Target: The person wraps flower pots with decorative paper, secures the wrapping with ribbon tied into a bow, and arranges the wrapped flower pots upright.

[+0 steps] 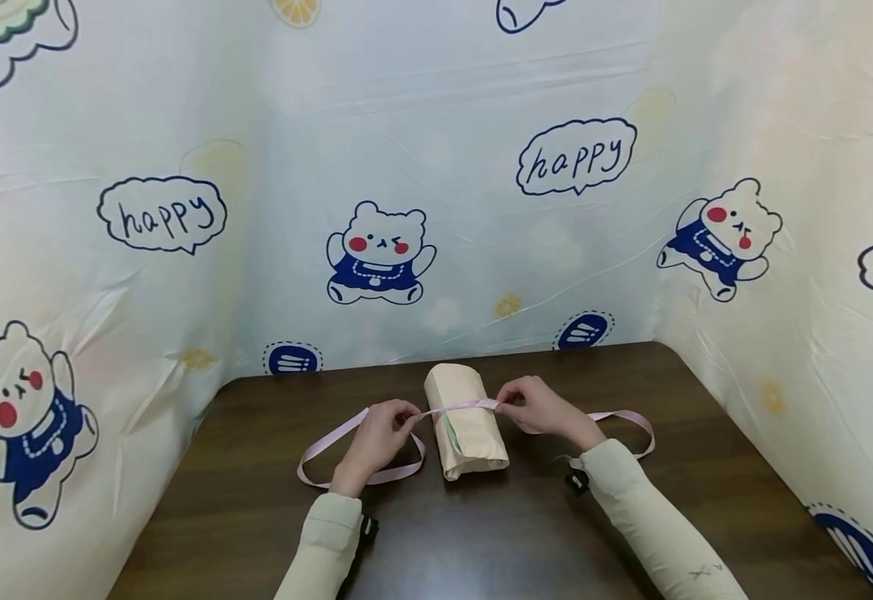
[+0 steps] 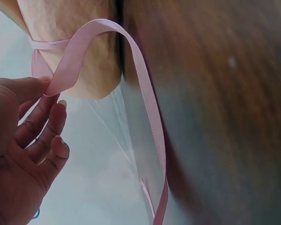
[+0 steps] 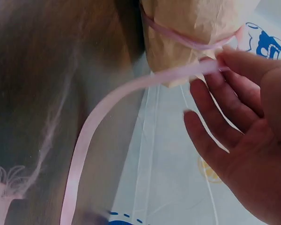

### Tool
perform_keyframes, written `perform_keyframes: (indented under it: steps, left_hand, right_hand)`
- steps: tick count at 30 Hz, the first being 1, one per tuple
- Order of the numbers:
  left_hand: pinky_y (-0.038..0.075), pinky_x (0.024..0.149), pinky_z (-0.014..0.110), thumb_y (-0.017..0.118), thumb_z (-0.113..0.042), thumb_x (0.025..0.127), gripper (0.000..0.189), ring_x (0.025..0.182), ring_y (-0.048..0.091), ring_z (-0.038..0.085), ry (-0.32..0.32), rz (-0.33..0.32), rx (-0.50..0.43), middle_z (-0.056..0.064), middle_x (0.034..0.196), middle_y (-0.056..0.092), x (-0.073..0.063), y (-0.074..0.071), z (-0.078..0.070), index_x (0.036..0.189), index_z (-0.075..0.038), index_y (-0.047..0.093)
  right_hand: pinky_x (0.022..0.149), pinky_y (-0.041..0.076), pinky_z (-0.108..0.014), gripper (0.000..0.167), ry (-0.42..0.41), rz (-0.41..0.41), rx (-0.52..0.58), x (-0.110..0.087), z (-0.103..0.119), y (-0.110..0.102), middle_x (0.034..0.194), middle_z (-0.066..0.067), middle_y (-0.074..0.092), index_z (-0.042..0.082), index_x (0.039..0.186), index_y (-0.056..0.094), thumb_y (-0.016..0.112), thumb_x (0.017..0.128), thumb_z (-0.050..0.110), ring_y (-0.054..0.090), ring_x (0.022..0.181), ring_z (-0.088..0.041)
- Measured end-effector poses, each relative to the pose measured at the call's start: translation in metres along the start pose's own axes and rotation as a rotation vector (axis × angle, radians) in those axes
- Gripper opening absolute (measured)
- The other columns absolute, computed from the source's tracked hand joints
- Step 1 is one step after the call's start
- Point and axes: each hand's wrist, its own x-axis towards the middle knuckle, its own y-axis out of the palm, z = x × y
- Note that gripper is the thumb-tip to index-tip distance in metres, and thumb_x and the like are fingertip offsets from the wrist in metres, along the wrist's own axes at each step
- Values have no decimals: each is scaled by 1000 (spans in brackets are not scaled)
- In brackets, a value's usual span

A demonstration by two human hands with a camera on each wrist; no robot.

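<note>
A bundle wrapped in tan paper [image 1: 474, 437] lies lengthwise on the dark wooden table, a pink ribbon [image 1: 457, 407] running across its upper half. On the bundle's left side, my left hand [image 1: 382, 437] pinches one length of the ribbon between thumb and fingers; its tail loops onto the table. My right hand [image 1: 544, 408] pinches the other length on the right, with the tail curving behind the wrist. In the left wrist view the ribbon [image 2: 145, 89] arches from the fingertips. The right wrist view shows the ribbon [image 3: 89, 126] trailing down, its frayed end at lower left.
The brown table [image 1: 436, 542] is bordered at the back and sides by a pale curtain [image 1: 466, 108] printed with bears and "happy" bubbles. Dark wrist straps [image 1: 576, 481] sit at the cuffs. A thin green strip [image 1: 453, 435] shows along the wrapping.
</note>
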Motion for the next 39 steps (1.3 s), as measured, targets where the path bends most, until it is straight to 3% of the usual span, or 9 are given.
perform_keyframes:
  steps: [5,9,15,20,30,34,39]
  left_hand:
    - [51,66,26,74,-13,94,5,70,58,5,5,-11,14,-6,87,72,-1,0,2,95,-16,78]
    - [52,68,27,75,-13,93,6,73,59,5,8,1,41,-8,88,73,-2,-2,1,94,-15,80]
    - [52,68,29,75,-14,93,5,73,61,6,33,9,99,-7,87,73,0,-5,0,94,-13,81]
    - [51,65,29,76,-16,93,6,71,60,5,4,12,131,-6,87,74,0,-6,4,94,-14,81]
    - [47,59,30,75,-17,94,7,67,57,7,-13,-21,165,-7,83,71,7,-8,3,94,-16,82]
    - [45,58,31,74,-17,94,7,66,55,8,-14,-26,173,-7,81,70,9,-8,1,94,-16,82]
    - [46,59,31,75,-18,93,7,68,56,8,-11,-18,168,-8,82,70,10,-10,-1,94,-17,82]
  right_hand:
    - [65,52,-28,16,29,-60,-1,3,-4,-3,87,-15,73,2,100,78,67,99,15,56,69,-14]
    - [63,53,-29,16,33,-57,-2,4,-7,-5,84,-11,73,3,98,79,69,98,15,57,67,-14]
    - [58,52,-28,15,42,40,17,-4,-10,-11,80,-16,73,3,95,80,71,96,15,55,60,-12]
    - [55,50,-27,18,45,122,40,-10,-13,-14,74,-18,71,2,91,80,71,96,16,54,55,-9]
    - [54,51,-26,17,-7,200,69,-23,-7,-21,74,-11,74,3,89,81,72,95,16,57,58,-6]
    - [56,53,-26,16,1,227,74,-27,-1,-24,75,-7,75,5,89,81,72,95,16,59,59,-8]
    - [55,53,-27,14,-5,217,87,-31,1,-30,75,-11,74,6,85,81,73,94,13,64,61,-22]
